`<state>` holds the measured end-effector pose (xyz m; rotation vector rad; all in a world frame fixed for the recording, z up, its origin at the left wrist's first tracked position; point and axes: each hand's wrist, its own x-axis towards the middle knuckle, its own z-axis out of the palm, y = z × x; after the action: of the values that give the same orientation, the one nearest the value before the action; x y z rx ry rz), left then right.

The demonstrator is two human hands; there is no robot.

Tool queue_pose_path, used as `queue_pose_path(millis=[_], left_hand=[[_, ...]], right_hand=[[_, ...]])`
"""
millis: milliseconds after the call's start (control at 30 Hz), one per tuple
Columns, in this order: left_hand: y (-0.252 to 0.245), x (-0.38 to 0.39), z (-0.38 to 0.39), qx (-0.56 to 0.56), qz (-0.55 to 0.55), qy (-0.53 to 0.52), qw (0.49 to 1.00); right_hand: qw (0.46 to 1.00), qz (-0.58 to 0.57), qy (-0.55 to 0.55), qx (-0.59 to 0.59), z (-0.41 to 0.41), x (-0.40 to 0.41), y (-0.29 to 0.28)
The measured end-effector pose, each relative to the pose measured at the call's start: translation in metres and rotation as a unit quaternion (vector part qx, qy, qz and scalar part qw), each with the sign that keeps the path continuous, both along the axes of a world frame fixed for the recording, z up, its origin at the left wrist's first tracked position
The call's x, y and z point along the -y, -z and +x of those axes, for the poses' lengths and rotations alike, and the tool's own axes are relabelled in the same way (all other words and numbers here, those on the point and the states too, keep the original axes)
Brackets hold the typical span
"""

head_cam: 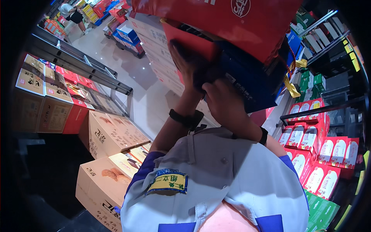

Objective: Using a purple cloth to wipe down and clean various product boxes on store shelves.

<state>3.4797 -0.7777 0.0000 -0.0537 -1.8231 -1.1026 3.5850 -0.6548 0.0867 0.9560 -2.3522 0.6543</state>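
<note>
My left hand (185,66), with a black watch on its wrist, reaches up beside a red panel (200,43). A dark, crumpled cloth-like item (200,71) lies against its palm side; shadow hides how the fingers hold it. Close on the right, my right hand (223,100) pinches the lower edge of that dark item, its fingers bent. Beside my right hand is a dark blue gift bag (249,78) bearing writing. A large red bag or box (226,17) overhangs both hands. White cartons (156,43) are stacked just left of them.
A metal ladder (84,61) lies slantwise on the left. Tan biscuit cartons (113,133) are stacked near my left side. Red and white gift boxes (307,136) fill the right, with green boxes (321,208) below. A person (74,14) stands far off in the aisle.
</note>
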Motion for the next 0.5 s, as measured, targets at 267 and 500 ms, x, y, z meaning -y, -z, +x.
queue_pose_path(millis=[267, 500], left_hand=[[0.06, 0.015, -0.009, 0.076, 0.47, 0.254, 0.842], [-0.068, 0.044, -0.03, -0.063, -0.03, 0.032, 0.997]], right_hand=[[0.977, 0.148, 0.002, 0.151, -0.015, 0.014, 0.022], [0.999, -0.009, -0.033, 0.031, -0.006, 0.026, -0.009]])
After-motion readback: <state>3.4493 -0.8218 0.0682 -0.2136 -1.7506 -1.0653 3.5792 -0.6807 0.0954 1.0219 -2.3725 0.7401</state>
